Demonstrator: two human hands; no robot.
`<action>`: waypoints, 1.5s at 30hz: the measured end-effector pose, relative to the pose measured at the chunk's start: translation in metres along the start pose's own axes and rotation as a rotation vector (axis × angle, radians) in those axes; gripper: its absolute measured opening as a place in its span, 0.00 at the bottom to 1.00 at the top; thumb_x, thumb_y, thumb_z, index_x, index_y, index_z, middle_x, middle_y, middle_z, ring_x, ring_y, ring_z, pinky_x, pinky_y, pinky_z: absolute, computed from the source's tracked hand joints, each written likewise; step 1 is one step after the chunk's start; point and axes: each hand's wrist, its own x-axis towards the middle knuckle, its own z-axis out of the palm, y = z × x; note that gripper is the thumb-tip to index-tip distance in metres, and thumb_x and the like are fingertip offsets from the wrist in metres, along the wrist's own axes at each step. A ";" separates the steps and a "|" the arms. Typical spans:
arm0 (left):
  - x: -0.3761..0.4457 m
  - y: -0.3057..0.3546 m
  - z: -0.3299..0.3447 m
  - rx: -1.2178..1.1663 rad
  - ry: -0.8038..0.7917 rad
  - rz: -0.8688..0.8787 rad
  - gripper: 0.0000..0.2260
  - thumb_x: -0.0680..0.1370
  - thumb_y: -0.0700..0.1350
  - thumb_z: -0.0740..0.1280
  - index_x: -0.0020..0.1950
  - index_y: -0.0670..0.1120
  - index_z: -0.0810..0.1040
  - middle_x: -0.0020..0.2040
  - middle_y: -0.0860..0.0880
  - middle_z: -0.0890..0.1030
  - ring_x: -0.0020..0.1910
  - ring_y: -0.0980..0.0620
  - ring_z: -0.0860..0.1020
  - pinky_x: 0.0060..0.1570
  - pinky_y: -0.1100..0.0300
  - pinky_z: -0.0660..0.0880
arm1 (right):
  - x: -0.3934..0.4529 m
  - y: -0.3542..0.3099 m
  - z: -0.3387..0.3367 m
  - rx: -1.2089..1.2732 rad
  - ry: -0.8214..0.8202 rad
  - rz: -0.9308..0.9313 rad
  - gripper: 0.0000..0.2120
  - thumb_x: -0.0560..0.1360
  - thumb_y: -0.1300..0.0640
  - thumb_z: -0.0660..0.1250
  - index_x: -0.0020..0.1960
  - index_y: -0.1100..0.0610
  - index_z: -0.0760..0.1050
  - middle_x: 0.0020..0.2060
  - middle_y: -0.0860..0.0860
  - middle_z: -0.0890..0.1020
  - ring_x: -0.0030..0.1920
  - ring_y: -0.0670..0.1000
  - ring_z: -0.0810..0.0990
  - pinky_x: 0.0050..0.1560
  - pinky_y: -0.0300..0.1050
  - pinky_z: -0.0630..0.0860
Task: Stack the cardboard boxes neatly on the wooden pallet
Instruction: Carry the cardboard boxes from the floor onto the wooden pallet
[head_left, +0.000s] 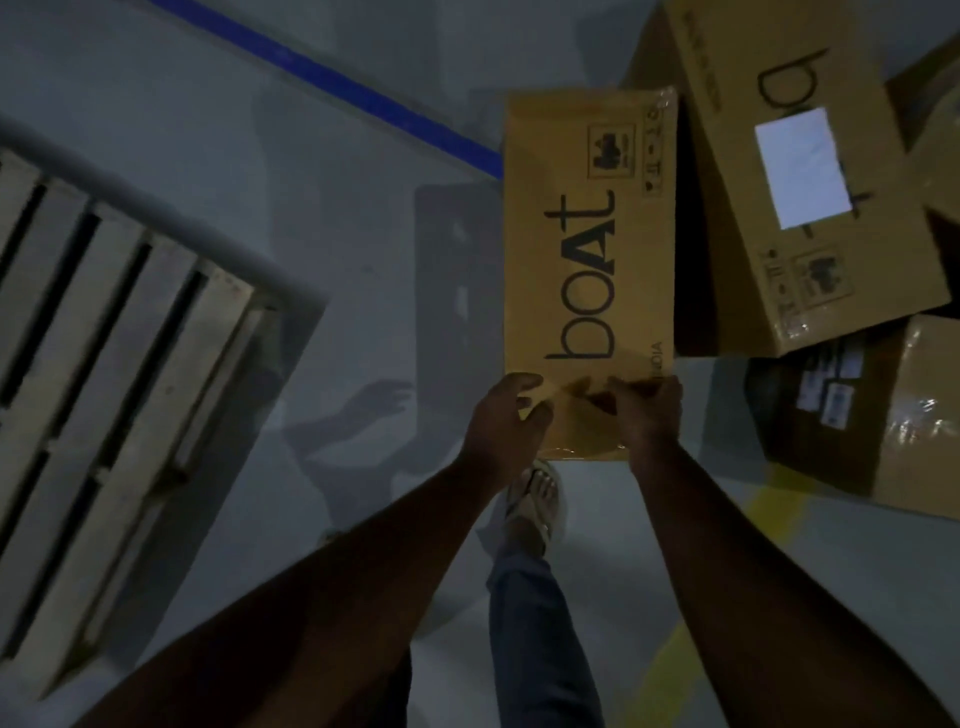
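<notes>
A dim grey floor (322, 218) fills the view, crossed at the far side by a blue line (332, 78) and marked near the right by a faint yellow stripe (769, 509).

At the centre, the left hand (506, 418) curls over the near edge of a cardboard box (561, 249) printed "boAt", thumb on the top face and fingers wrapped at the near left corner. The right hand (649, 413) grips the same edge just beside it, at the near right corner, fingers bent over the cardboard. The box is held with its long side running away from the person.

Below the hands, a sandalled foot (537, 499) and a trouser leg (535, 634) stand on the floor.

Just right of the held box lies a second box (737, 197), tilted, bearing a white label (802, 166); whether the two touch cannot be told. Nearer and further right sits a third box (914, 415) with shiny tape and small stickers.

Well apart on the left, the wooden pallet (124, 364) lies on the floor, its pale slats running diagonally with dark gaps between them. No box shows on the part in view.
</notes>
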 end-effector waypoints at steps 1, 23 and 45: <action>0.005 -0.005 0.004 -0.011 0.005 -0.020 0.16 0.81 0.46 0.69 0.68 0.49 0.76 0.67 0.51 0.77 0.63 0.52 0.77 0.56 0.59 0.76 | -0.003 -0.002 -0.001 0.034 0.032 0.022 0.41 0.67 0.35 0.71 0.75 0.54 0.69 0.70 0.55 0.76 0.70 0.63 0.74 0.67 0.65 0.73; 0.058 -0.077 -0.112 0.504 0.028 -0.157 0.61 0.65 0.79 0.67 0.82 0.53 0.35 0.83 0.51 0.35 0.82 0.45 0.38 0.77 0.33 0.46 | -0.031 -0.022 0.139 0.184 -0.545 0.094 0.70 0.55 0.20 0.74 0.84 0.47 0.46 0.81 0.55 0.63 0.76 0.64 0.69 0.69 0.62 0.73; -0.108 -0.075 -0.225 -0.254 0.149 -0.200 0.37 0.70 0.66 0.76 0.76 0.60 0.68 0.64 0.57 0.81 0.60 0.54 0.82 0.60 0.49 0.80 | -0.189 -0.039 0.018 0.403 -0.580 -0.133 0.44 0.74 0.61 0.78 0.83 0.48 0.59 0.77 0.42 0.66 0.71 0.47 0.74 0.60 0.43 0.79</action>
